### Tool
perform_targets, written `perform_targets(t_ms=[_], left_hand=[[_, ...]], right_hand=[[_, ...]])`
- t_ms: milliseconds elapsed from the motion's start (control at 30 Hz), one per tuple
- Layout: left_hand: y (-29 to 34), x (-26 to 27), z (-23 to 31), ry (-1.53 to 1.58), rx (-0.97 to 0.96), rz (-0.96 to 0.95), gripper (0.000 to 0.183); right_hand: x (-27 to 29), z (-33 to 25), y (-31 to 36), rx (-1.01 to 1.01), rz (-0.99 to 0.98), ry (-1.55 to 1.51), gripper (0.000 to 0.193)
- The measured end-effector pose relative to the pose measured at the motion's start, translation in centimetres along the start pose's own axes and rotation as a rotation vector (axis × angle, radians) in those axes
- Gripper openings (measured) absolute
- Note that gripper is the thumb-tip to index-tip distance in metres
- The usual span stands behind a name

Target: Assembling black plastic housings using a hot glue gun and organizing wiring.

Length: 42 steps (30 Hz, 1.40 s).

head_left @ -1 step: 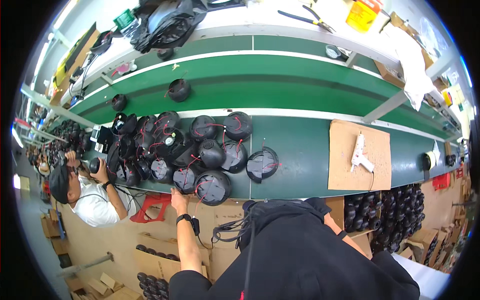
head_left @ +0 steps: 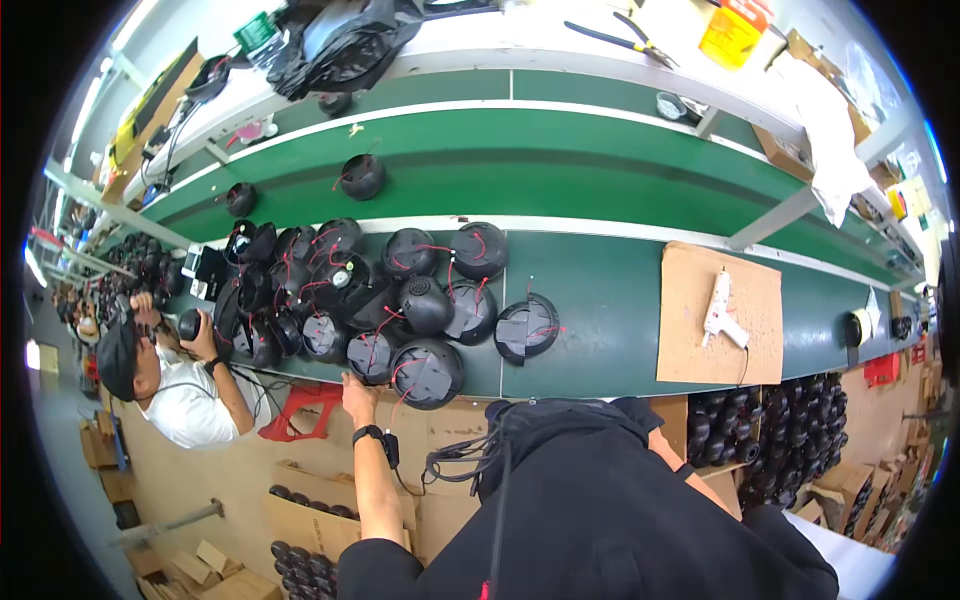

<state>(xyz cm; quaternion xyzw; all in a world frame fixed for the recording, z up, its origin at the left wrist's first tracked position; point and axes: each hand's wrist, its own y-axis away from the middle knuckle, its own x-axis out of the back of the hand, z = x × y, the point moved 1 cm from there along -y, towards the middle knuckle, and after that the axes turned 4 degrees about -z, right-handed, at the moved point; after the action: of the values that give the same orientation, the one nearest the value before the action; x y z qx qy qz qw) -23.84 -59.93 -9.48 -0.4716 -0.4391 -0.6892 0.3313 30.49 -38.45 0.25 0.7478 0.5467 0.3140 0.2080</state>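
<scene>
My left hand [head_left: 358, 395] rests at the front edge of the green worktable, its fingertips just beside a round black housing [head_left: 370, 357]. It holds nothing that I can see, and its fingers look stretched out, partly hidden by the edge. A larger black housing [head_left: 427, 375] with grey flaps and a red wire sits right of that hand. My right hand [head_left: 655, 437] is mostly covered by black cloth at my waist; its fingers are hidden. Several more round black housings with red wires crowd the table's left half, and one housing [head_left: 526, 328] stands apart on their right.
A white glue gun [head_left: 722, 312] lies on a cardboard sheet [head_left: 690, 350] at the right. Beyond runs a green belt [head_left: 560, 150] under a white shelf holding pliers [head_left: 625, 42]. At the left a person [head_left: 195, 400] handles a black part. Boxes of black parts stand below.
The view has shifted very slightly. Both my hands and the housings stay where they were.
</scene>
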Motion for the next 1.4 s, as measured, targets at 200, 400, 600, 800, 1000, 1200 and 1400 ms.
perform_targets(t_ms=[200,400,600,800,1000,1200,1400], left_hand=[[-0.1,0.5,1.0,0.024,0.044,-0.039,0.102],[0.3,1.3,1.9,-0.007,0.128,-0.119,0.106],[0.7,1.2,0.3,-0.010,0.095,-0.067,0.106],[0.5,1.0,1.8,-0.011,0.044,-0.055,0.101],[1.0,1.2,1.3,0.043,0.024,-0.015,0.105],[0.7,1.5,2.0,0.029,0.013,-0.027,0.105],[0.4,0.5,0.6,-0.011,-0.006,-0.007,0.105]], right_hand=[[1.1,1.6,1.0,-0.140,-0.075,0.024,0.035],[3.2,3.8,8.6,-0.193,-0.035,0.202,0.035],[8.2,0.0,9.9,-0.421,-0.031,-0.054,0.031],[4.1,4.4,4.3,-0.346,-0.226,0.344,0.049],[1.8,6.5,2.8,0.164,0.016,-0.471,0.047],[4.3,10.5,1.7,-0.324,0.037,-0.762,0.034],[1.2,6.4,-3.8,-0.597,0.043,0.386,0.067]])
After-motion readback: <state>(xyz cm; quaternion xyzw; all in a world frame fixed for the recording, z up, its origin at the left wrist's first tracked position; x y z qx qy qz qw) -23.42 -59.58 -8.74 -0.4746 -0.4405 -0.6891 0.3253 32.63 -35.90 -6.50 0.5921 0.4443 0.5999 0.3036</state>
